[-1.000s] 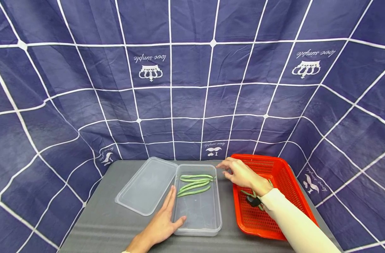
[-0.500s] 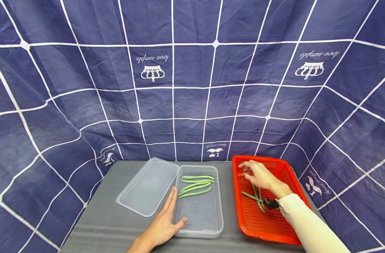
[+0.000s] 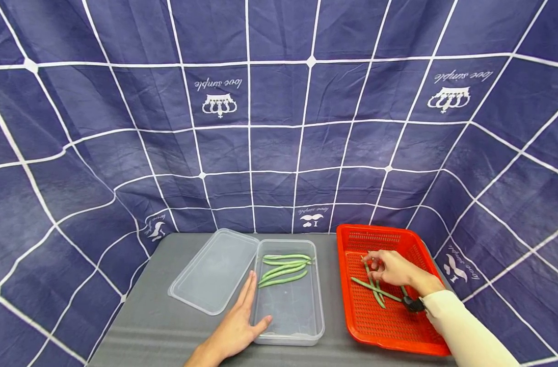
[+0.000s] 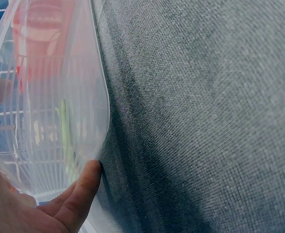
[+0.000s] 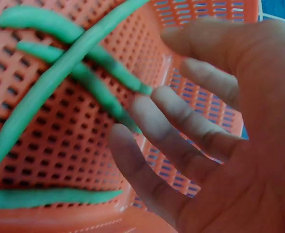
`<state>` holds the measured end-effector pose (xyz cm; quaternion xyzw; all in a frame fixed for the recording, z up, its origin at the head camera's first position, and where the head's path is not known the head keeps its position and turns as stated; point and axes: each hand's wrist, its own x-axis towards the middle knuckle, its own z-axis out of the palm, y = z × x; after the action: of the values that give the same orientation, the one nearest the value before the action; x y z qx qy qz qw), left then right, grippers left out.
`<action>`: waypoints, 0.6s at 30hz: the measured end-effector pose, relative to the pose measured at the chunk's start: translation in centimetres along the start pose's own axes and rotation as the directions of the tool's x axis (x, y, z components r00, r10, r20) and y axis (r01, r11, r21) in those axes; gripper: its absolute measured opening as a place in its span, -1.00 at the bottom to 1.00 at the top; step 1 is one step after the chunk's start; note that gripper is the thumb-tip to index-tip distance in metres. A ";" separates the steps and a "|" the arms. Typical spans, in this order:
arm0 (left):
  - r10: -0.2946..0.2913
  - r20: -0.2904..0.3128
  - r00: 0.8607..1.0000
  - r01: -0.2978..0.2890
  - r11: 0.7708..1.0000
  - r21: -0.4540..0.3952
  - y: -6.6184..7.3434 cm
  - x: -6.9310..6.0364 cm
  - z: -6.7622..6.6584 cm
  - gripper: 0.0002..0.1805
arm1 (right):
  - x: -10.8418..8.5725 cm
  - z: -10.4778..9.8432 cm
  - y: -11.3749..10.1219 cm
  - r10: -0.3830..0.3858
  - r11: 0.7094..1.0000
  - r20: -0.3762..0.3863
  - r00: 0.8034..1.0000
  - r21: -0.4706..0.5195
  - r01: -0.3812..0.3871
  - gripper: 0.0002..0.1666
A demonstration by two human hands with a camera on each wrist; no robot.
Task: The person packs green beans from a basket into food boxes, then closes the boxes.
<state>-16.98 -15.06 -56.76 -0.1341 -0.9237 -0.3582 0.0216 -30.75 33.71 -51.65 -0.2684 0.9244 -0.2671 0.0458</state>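
Observation:
My left hand lies along the left wall of a clear plastic container, fingers straight and thumb at its near left side. Inside the container, several green beans lie across the far half. My right hand is inside a red plastic basket, its fingers loosely bent above more green beans. In the right wrist view, several green beans rest on the basket floor, two of them crossed by another. The fingertips come close to the bean ends, and nothing is between fingers and thumb.
A translucent flat lid lies left of the container, near its rim. All stand on a grey cloth-covered table. A blue checked curtain encloses the back and sides.
My right hand has moved from beside the container's far right corner rightward into the basket, then lower towards the beans. My left hand stays against the container.

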 end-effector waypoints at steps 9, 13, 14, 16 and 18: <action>0.017 -0.020 1.000 -0.017 1.000 0.009 0.0 -0.1 -0.1 0.32 | -1.9 0.3 0.4 0.005 0.981 0.161 0.987 0.193 -0.037 -0.47; 0.005 -0.014 1.000 -0.005 1.000 0.003 0.0 -0.1 -0.1 0.32 | -2.2 0.6 0.5 -0.002 0.972 0.201 0.980 0.231 -0.045 -0.41; 0.001 -0.009 1.000 -0.001 1.000 0.001 0.0 -0.1 -0.1 0.32 | -2.3 0.6 0.5 -0.009 0.974 0.200 0.980 0.224 -0.037 -0.41; -0.007 0.000 1.000 0.007 1.000 -0.001 0.0 -0.1 -0.1 0.32 | -2.4 0.8 0.6 -0.026 0.980 0.187 0.982 0.196 -0.012 -0.41; -0.012 0.006 1.000 0.012 1.000 -0.003 0.0 -0.1 0.0 0.32 | -2.5 0.8 0.6 -0.039 0.986 0.172 0.984 0.167 0.010 -0.41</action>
<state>-16.93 -15.12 -56.76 -0.1297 -0.9240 -0.3592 0.0164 -28.70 35.05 -52.77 -0.2973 0.8881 -0.3188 0.1458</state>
